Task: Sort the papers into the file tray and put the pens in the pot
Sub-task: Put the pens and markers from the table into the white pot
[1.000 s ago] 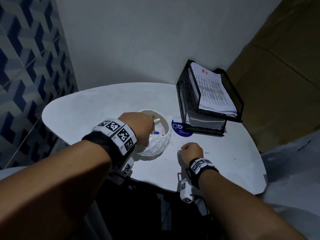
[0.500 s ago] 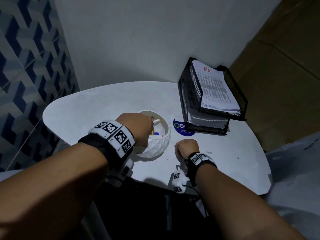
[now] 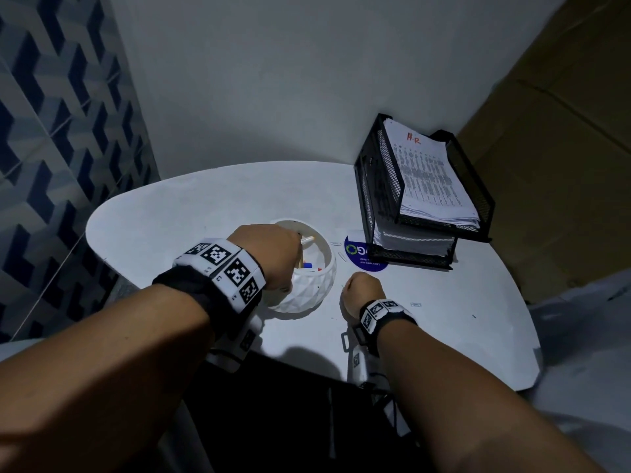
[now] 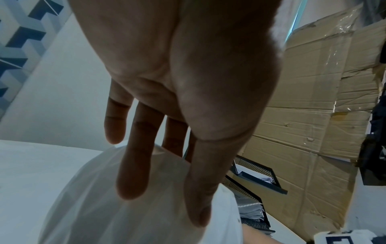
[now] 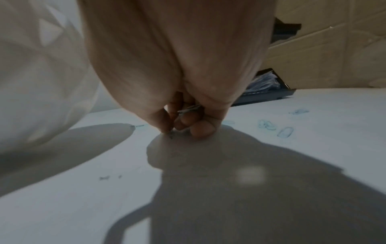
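Note:
A white faceted pot [image 3: 307, 288] stands mid-table with pens [image 3: 307, 238] inside. My left hand [image 3: 269, 254] rests on its near-left side, its fingers [image 4: 133, 173] straight and laid against the pot's wall [image 4: 104, 206]. Just right of the pot, my right hand [image 3: 362, 290] is down on the tabletop. Its fingers [image 5: 204, 130] are curled round a paper clip [image 5: 189, 109] and pinch at something tiny on the surface. The black mesh file tray [image 3: 478, 199] stands at the back right, with a printed stack of papers [image 3: 430, 179] on top and more papers [image 3: 409, 242] below.
Loose paper clips [image 5: 285, 132] lie on the white table [image 3: 205, 206] right of my right hand. A blue round sticker [image 3: 362, 257] sits by the tray's front. Cardboard [image 3: 563, 165] lines the right wall. The table's front edge [image 3: 478, 380] is close to my wrists.
My right hand has slid slightly left towards the pot, staying low on the table. My left hand has stayed on the pot.

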`<state>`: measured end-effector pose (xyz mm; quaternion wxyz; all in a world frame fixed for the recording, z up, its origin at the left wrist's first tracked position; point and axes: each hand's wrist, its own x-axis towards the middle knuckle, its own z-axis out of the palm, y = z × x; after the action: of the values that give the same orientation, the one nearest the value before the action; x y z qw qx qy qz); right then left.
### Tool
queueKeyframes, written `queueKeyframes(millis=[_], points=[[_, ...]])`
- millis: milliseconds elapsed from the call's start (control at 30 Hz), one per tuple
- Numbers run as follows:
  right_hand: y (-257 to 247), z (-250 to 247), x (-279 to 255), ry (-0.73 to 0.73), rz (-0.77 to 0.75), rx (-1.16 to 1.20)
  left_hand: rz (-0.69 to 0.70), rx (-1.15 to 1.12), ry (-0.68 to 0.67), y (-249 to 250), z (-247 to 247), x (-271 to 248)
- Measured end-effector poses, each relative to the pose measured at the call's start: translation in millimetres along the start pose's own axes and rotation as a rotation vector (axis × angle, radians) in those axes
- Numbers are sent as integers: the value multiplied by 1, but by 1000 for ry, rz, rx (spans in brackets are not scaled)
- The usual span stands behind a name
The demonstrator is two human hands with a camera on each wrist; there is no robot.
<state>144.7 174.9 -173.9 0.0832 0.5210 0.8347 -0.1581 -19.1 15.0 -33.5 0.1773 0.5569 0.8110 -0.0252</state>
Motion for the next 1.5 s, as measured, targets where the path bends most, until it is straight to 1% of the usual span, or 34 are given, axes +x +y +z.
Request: queueKeyframes(millis=[67, 133, 167, 233, 267, 333, 400, 467, 533, 600, 633, 667, 733, 767, 833, 900, 967, 1067, 1167, 1333, 1500], points=[[5, -2, -2, 4, -44, -30, 1, 0, -2, 1, 0, -1], [11, -8, -2, 15, -55, 7, 6, -3, -1, 2, 0, -1], [11, -13, -2, 40, -47, 90, 8, -5, 0, 2, -1, -2], [6, -28, 0, 115, -35, 345, 10, -6, 4, 2, -1, -3], [-2, -40, 0, 148, -55, 456, 10, -3, 6, 3, -1, -4], [-21, -66, -4, 176, -181, 556, 10, 4, 8, 4, -2, -3], [-44, -91, -12, 139, -343, 543, 9, 9, 1, 5, -2, -3], [-61, -108, -21, 73, -478, 441, 12, 8, -15, 5, -4, -4], [-71, -115, -29, -5, -547, 373, 16, 20, -24, 6, -5, -5], [-72, -114, -32, -64, -572, 477, 14, 24, -24, 6, -6, -5], [-70, -112, -32, -71, -555, 591, 13, 22, -19, 6, -6, -6], [-67, -109, -31, -52, -500, 728, 10, 17, -11, 5, -6, -6], [-49, -101, -18, 67, -332, 922, 9, 4, 8, 3, -5, -6], [-36, -95, -10, 150, -240, 922, 11, 0, 14, 3, -5, -6], [-7, -82, 8, 281, -70, 758, 12, -8, 12, 3, -4, -5], [21, -68, 17, 276, 62, 580, 14, -13, 9, 4, -4, -4], [39, -54, 17, 253, 117, 455, 18, -19, 10, 4, -3, -3], [52, -32, 18, 187, 115, 347, 19, -21, 8, 5, -3, -2], [49, -15, 20, 122, 73, 243, 7, -23, 3, 4, -3, -2], [34, -6, 21, 148, 60, 232, 1, -10, 6, 3, -2, -2], [25, -5, 22, 32, 10, 197, 4, -9, 1, 4, -1, -1]])
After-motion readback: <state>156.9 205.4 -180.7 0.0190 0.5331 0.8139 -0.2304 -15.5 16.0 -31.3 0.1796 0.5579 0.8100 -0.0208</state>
